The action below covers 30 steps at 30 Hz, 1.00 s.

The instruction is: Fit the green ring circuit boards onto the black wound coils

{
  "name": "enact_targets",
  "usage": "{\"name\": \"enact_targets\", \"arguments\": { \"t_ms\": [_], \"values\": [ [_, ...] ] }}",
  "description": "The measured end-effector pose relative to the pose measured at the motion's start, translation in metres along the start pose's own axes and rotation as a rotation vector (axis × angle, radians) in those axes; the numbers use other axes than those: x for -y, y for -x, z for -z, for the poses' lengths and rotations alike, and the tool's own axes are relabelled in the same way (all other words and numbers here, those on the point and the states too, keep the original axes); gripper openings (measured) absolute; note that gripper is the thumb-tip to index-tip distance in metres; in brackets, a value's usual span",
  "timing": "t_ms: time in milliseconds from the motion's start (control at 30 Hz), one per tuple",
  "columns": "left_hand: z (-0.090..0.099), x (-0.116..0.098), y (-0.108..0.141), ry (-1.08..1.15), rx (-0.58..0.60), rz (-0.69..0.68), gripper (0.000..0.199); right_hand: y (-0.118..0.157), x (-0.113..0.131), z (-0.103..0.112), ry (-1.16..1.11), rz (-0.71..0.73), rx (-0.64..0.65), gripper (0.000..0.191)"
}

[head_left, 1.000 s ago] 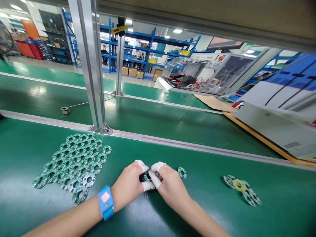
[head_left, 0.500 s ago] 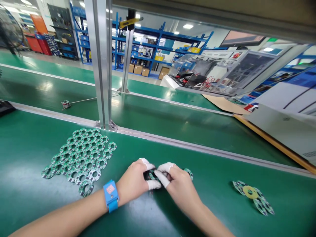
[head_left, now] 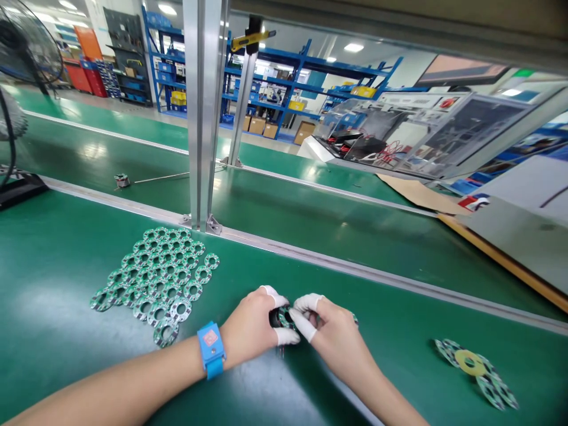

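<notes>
Low in the middle of the head view, my left hand [head_left: 261, 322] has its white-capped thumb and finger closed round a dark round part with a green ring-shaped board [head_left: 284, 318] at its face. My right hand [head_left: 331, 331], also with white finger caps, pinches at the right edge of that board; whether it grips the board or something smaller is hidden. Many green ring boards [head_left: 181, 309] lie in an overlapping patch to the left. A yellow ring [head_left: 470, 362] rests on a few more boards at the right. Another board shows partly behind my right hand.
A metal post [head_left: 202, 118] rises from the rail [head_left: 310, 255] beyond my hands. A small wound part [head_left: 121, 180] lies behind the rail, a black fan base [head_left: 22, 188] stands at the left, and a grey panel [head_left: 523, 236] is at the right.
The whole view has shifted, so the scene appears further right and more of the fan shows. Both hands keep nearly the same pose around the part.
</notes>
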<state>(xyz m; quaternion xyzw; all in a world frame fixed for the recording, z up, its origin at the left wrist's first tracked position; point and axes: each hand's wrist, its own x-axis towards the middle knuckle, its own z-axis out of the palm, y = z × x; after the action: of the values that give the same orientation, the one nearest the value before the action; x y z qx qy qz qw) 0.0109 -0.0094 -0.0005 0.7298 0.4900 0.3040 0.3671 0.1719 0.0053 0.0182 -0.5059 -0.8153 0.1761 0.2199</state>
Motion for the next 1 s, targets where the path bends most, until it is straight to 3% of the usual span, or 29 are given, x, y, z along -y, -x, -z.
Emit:
{"name": "enact_targets", "arguments": {
  "t_ms": [100, 200, 300, 400, 500, 767, 900, 1000],
  "values": [
    [0.004, -0.002, 0.0, -0.019, 0.02, 0.001, 0.019, 0.0, -0.001, 0.0, 0.0, -0.001, -0.006, 0.018],
    [0.011, -0.008, 0.004, -0.087, 0.029, -0.02, 0.028, -0.001, -0.007, 0.007, -0.143, -0.06, 0.028, 0.019],
    [0.014, -0.014, 0.011, -0.276, 0.035, -0.13, 0.029, 0.001, -0.015, 0.013, -0.442, -0.177, 0.173, 0.023],
    [0.01, -0.015, 0.015, -0.539, 0.127, -0.274, 0.022, 0.006, -0.02, 0.01, -0.654, -0.191, 0.319, 0.037],
    [0.005, -0.013, 0.015, -0.707, 0.147, -0.389, 0.019, 0.01, -0.02, 0.001, -0.672, -0.174, 0.3, 0.032],
    [-0.006, -0.007, 0.02, -0.938, 0.051, -0.635, 0.013, 0.009, -0.018, -0.013, -0.674, -0.188, 0.22, 0.034],
    [-0.01, -0.003, 0.021, -0.919, 0.048, -0.622, 0.013, 0.009, -0.018, -0.003, -0.59, -0.176, 0.253, 0.041],
    [0.0, -0.004, 0.015, -0.673, 0.027, -0.443, 0.02, 0.009, -0.016, 0.016, -0.49, -0.15, 0.315, 0.036]
  ]
}}
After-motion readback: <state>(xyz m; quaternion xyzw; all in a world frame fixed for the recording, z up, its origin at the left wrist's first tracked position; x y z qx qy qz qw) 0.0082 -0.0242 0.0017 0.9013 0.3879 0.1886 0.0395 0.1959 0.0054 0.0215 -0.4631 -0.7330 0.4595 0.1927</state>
